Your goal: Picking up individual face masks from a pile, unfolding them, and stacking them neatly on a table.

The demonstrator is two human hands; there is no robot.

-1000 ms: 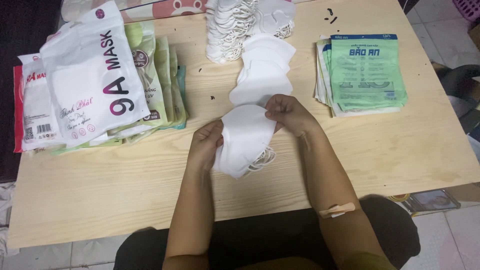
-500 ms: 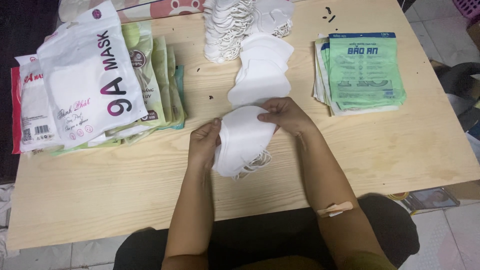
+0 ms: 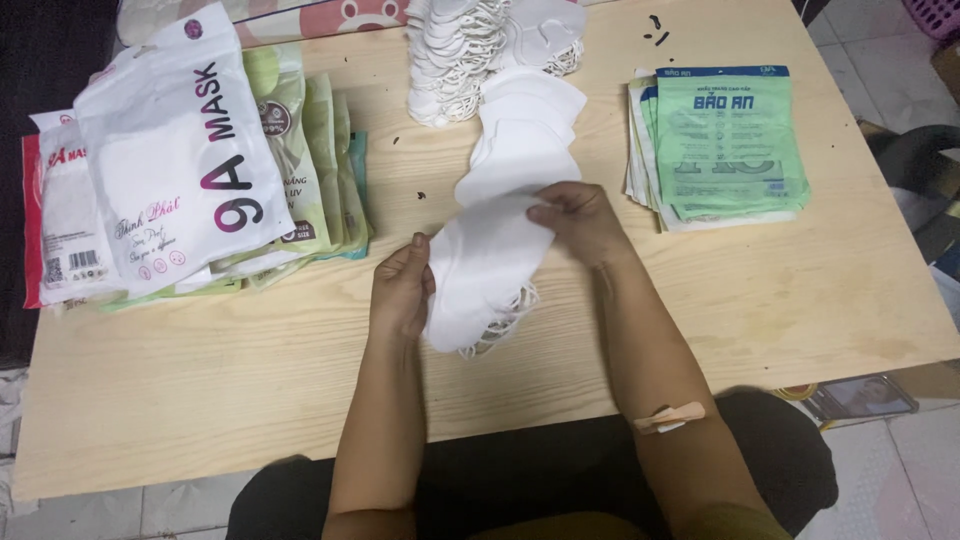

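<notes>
The left hand [image 3: 402,288] is closed lightly on the left edge of a small bundle of white face masks [image 3: 487,268], thumb on top. The right hand [image 3: 578,218] pinches the upper right edge of the same bundle with the fingertips. The bundle lies near the middle of the tabletop [image 3: 250,400], with elastic loops hanging out at its 6 o'clock end.

The masks look very light, soft and floppy, so I judge they will bend and slide apart if held at one point only. A hold on both opposite edges, with gentle squeeze, seems best.

At 12 o'clock stands a pile of loose masks [image 3: 450,50]. At 9 o'clock lie filled packets [image 3: 170,160], and at 2 o'clock flat green pouches [image 3: 725,140].
</notes>
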